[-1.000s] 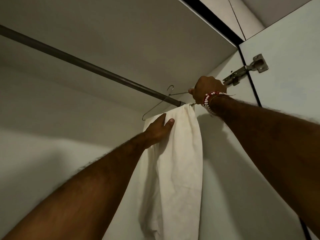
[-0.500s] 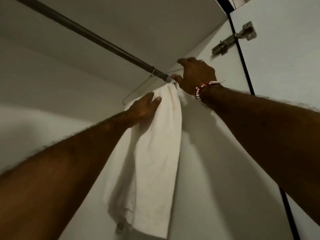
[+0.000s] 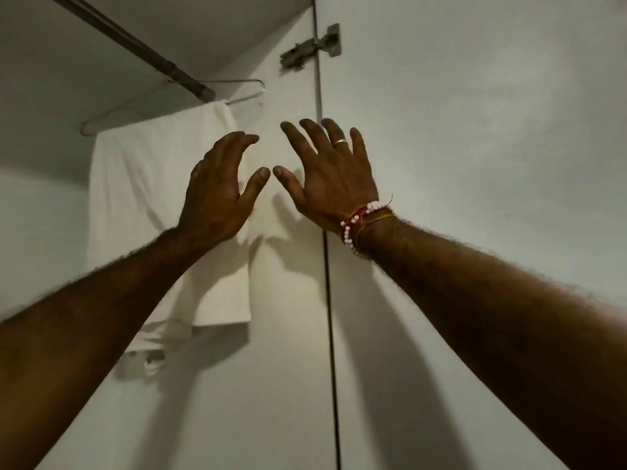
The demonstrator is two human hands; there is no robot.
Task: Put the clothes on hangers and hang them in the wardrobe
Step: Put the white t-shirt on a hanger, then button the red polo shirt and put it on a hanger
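A white folded garment (image 3: 142, 184) hangs over the bar of a thin wire hanger (image 3: 237, 93). The hanger hangs from the dark wardrobe rail (image 3: 142, 49), close to where the rail meets the side wall. My left hand (image 3: 217, 191) is raised in front of the garment's right edge, fingers spread, holding nothing. My right hand (image 3: 325, 171), with a ring and bead bracelets at the wrist, is lifted to the right of the garment before the wardrobe side wall, fingers apart and empty. Neither hand touches the hanger or the cloth.
The wardrobe's top panel (image 3: 220, 25) runs just above the rail. An open white door (image 3: 475, 164) stands at the right, held by a metal hinge (image 3: 312, 49). A dark gap (image 3: 329, 300) separates the door from the side wall.
Both hands have let go: the right hand left the hanger hook end and the left hand left the cloth. The garment now hangs freely from the rail, and the view has tilted right.
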